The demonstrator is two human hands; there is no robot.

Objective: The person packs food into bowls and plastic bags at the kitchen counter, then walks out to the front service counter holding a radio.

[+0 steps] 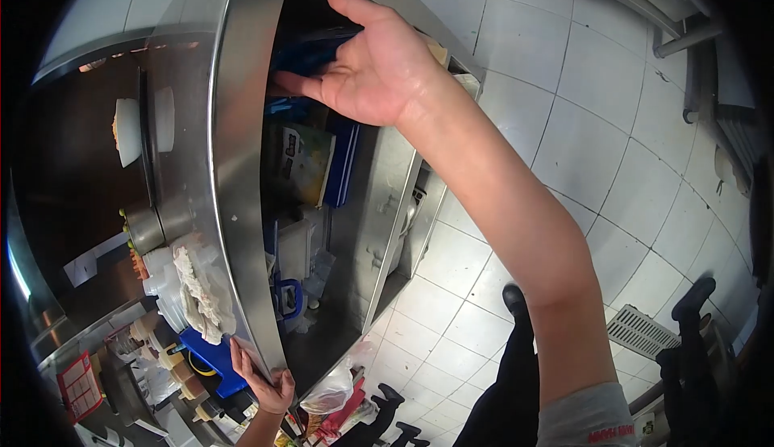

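1. Within the head view, the only one, the right hand (371, 68) reaches into a steel cupboard (371, 213) built under a counter (187, 169). Its thumb and one visible finger are spread well apart, with the palm bare; the remaining fingers are hidden in the dark, so I cannot tell what they touch.

2. At the near end of the counter, the left hand (268, 384) straddles the edge, fingers on top and thumb apart on the front side. Whether it grips or merely rests, I cannot tell.

3. Nearest the right hand is some blue plastic (306, 58), inside the cupboard just beyond the palm. Beside it in the same space stand a printed pack (298, 165) and a blue item (343, 165) touching or just behind it.

4. Step in hand, as I judge it: reaching among the stored things. Taking hold of one would call for the fingers to settle around it and the thumb to come in.

5. Counted: two hands, one printed pack, one pale bowl (129, 133) on the counter, one crumpled white cloth (196, 294) and one floor grate (642, 332). At least four dark shoes show; the blue plastic is too dim to count.
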